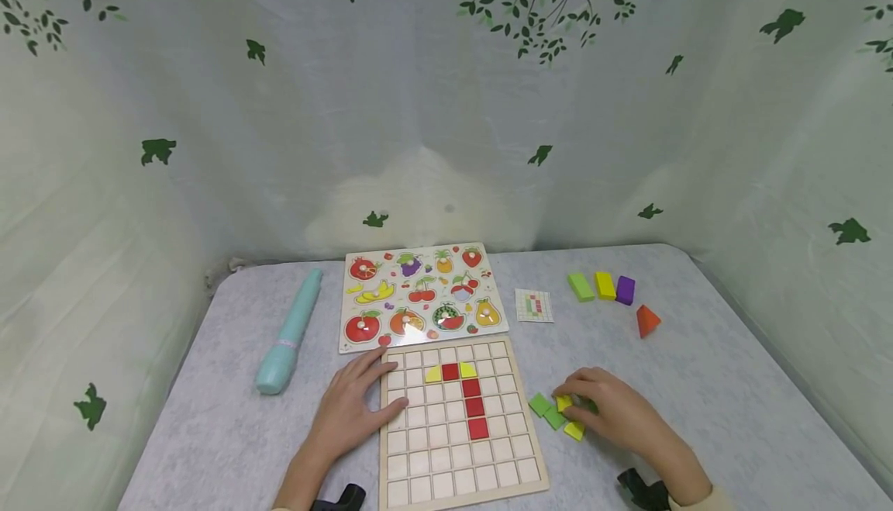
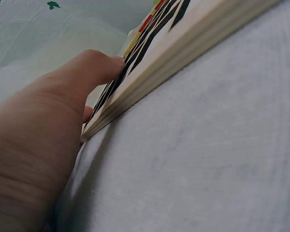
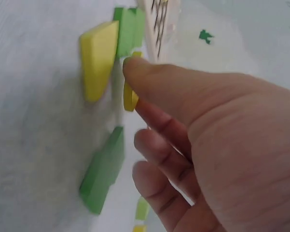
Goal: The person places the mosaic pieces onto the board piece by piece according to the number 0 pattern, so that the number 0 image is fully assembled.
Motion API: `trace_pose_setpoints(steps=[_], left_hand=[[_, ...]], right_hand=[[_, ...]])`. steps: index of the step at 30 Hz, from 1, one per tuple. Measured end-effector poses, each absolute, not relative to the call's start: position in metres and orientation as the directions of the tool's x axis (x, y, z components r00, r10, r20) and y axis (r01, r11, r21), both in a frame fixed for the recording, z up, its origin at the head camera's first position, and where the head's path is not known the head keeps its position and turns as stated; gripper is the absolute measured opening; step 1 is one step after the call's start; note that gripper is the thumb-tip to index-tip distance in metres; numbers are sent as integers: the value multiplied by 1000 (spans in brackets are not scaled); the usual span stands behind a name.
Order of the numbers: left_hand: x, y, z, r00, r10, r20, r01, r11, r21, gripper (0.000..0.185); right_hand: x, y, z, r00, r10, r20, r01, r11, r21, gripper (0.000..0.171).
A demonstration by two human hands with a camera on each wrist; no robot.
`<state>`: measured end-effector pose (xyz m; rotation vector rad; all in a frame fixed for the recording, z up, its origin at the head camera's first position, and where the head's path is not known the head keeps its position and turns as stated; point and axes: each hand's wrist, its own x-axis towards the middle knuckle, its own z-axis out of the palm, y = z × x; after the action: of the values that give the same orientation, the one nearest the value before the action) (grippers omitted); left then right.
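Note:
A wooden grid board [image 1: 460, 449] lies on the grey table, with several red tiles [image 1: 474, 406] in a column and two yellow pieces [image 1: 433, 374] beside the top one. My left hand [image 1: 377, 391] rests flat on the board's left edge; in the left wrist view its thumb [image 2: 99, 67] lies against the board's edge [image 2: 183, 53]. My right hand [image 1: 568, 409] is to the right of the board and pinches a small yellow piece [image 3: 130, 99] between thumb and finger. Around it lie green tiles [image 1: 540, 405] [image 3: 103, 169] and a yellow tile [image 3: 99, 58].
A fruit puzzle board [image 1: 418, 294] lies behind the grid board, with a teal cylinder [image 1: 289, 333] to its left. A small pattern card [image 1: 534, 305], green [image 1: 580, 287], yellow [image 1: 605, 285] and purple [image 1: 625, 290] blocks and an orange triangle [image 1: 646, 320] lie far right. Leaf-print curtains enclose the table.

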<state>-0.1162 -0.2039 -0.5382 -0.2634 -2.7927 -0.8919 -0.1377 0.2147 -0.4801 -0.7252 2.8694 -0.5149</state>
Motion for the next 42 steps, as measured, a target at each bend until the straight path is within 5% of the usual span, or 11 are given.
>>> trace_pose_setpoints(steps=[14, 28, 42], left_hand=[[-116, -203, -537, -966, 110, 234, 225, 801, 555, 59], [-117, -202, -536, -966, 118, 231, 229, 804, 549, 60], [-116, -204, -538, -963, 115, 242, 233, 805, 545, 59]], right_hand=[[-129, 164, -477, -734, -679, -13, -582, 638, -503, 19], [-133, 164, -479, -760, -633, -146, -496, 710, -500, 28], [-126, 144, -482, -672, -735, -94, -557, 584, -590, 24]])
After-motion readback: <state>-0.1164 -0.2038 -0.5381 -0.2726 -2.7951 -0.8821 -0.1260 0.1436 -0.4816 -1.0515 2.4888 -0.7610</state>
